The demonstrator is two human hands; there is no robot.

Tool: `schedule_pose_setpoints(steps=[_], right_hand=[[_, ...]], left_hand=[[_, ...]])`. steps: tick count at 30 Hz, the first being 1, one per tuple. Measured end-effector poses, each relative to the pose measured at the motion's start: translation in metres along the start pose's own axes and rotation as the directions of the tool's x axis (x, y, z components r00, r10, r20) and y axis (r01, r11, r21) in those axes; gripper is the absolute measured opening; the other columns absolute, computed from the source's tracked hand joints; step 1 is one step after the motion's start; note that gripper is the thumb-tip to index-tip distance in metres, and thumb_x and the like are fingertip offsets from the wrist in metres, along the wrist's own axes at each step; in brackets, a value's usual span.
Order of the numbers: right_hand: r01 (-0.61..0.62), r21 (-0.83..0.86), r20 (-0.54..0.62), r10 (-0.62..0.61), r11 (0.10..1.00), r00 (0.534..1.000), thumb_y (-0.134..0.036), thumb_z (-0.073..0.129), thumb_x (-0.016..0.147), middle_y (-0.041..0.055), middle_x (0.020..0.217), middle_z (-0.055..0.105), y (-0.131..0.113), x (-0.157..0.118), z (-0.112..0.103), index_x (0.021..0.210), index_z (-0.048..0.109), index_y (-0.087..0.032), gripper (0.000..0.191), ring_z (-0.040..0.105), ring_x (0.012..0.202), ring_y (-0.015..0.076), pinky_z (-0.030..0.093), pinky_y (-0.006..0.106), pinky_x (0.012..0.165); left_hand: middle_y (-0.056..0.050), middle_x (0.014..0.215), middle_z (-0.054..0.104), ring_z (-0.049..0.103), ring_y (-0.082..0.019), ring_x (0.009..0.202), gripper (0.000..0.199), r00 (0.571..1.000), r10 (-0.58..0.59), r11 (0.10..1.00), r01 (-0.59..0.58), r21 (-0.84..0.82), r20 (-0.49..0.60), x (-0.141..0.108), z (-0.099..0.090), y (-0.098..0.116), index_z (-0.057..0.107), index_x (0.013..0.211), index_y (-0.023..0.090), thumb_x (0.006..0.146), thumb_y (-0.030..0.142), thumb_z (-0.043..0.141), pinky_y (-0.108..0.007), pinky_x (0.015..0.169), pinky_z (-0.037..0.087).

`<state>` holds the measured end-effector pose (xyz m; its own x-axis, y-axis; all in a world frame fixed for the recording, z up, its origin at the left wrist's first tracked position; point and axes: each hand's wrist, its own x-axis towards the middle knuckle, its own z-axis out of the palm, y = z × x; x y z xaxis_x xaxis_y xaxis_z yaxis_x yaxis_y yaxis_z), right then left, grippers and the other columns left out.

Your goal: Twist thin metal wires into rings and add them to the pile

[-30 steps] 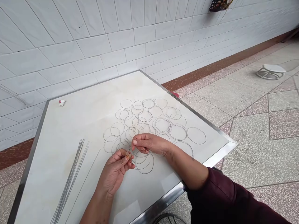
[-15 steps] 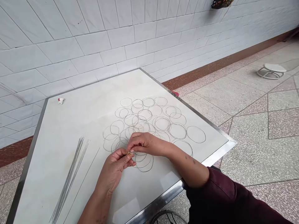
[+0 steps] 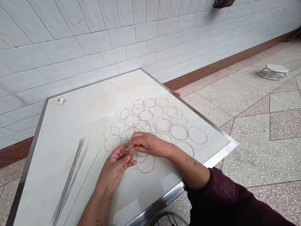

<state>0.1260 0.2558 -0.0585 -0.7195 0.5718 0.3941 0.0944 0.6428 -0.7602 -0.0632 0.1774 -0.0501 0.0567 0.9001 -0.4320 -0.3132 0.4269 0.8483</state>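
My left hand [image 3: 116, 164] pinches a thin wire [image 3: 130, 164] between thumb and fingers above the table. Against it, my right hand [image 3: 149, 145] has its fingertips closed on the same wire; the exact grip is partly hidden. Only a short curved bit of this wire shows, so its full shape is unclear. Under and beyond both hands lie many thin wire rings [image 3: 170, 125], overlapping one another. Left of my left hand is a bundle of straight wires [image 3: 68, 182], with one single straight wire [image 3: 84, 182] beside it.
The white table [image 3: 94, 113] has a metal edge and stands by a white tiled wall [image 3: 94, 40]. A small white and red object [image 3: 61, 101] sits near its far left corner. On the floor to the right is a low round stool [image 3: 274, 71]. A dark basket-like thing [image 3: 223, 3] hangs above.
My fingers have shifted slightly on the wire, the right fingertips lifting a little and the left forefinger reaching up. The rings and straight wires lie as before.
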Motion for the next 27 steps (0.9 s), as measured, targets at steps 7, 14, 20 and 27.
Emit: schedule_pose_setpoints(steps=[7,14,20,27], right_hand=[[0.003,-0.001,0.005,-0.003,1.0,1.0,-0.019,0.059,0.096,0.0019,0.095,0.059,0.0022,-0.0013,0.0026,0.098,0.069,-0.021,0.01,0.059,0.087,0.012,0.049,0.023,0.075],[0.011,-0.012,0.043,-0.011,1.0,0.999,-0.023,0.062,0.096,0.0005,0.09,0.057,-0.0012,-0.0005,0.0024,0.094,0.069,-0.021,0.008,0.057,0.083,0.0114,0.048,0.023,0.073],[-0.02,-0.057,0.061,0.024,0.998,0.998,-0.015,0.062,0.091,-0.0005,0.091,0.056,-0.0036,-0.0016,0.0017,0.094,0.064,-0.019,0.005,0.055,0.075,0.0093,0.046,0.021,0.066],[-0.001,-0.107,0.066,0.008,0.994,0.998,-0.017,0.059,0.094,0.0006,0.094,0.057,-0.0059,-0.0018,0.0042,0.096,0.062,-0.019,0.004,0.055,0.076,0.01,0.047,0.022,0.067]], left_hand=[[0.001,0.08,0.063,0.065,-0.014,0.072,0.04,1.0,0.015,1.0,-0.015,0.016,0.008,0.0012,-0.0028,-0.0002,0.074,0.108,0.025,0.07,0.027,0.086,-0.032,0.08,0.054],[0.002,0.078,0.062,0.065,-0.015,0.069,0.043,0.999,0.05,0.991,-0.048,0.126,-0.01,-0.0002,-0.0018,0.0012,0.07,0.115,0.025,0.074,0.029,0.082,-0.033,0.078,0.054],[0.002,0.08,0.065,0.066,-0.015,0.07,0.045,0.997,0.067,0.993,-0.062,0.096,-0.045,-0.0009,-0.0014,0.0013,0.068,0.118,0.024,0.075,0.032,0.081,-0.034,0.08,0.053],[-0.001,0.082,0.068,0.065,-0.015,0.07,0.046,0.993,0.094,0.991,-0.086,0.104,-0.074,-0.0012,-0.0001,0.0014,0.068,0.117,0.021,0.074,0.029,0.082,-0.033,0.076,0.053]])
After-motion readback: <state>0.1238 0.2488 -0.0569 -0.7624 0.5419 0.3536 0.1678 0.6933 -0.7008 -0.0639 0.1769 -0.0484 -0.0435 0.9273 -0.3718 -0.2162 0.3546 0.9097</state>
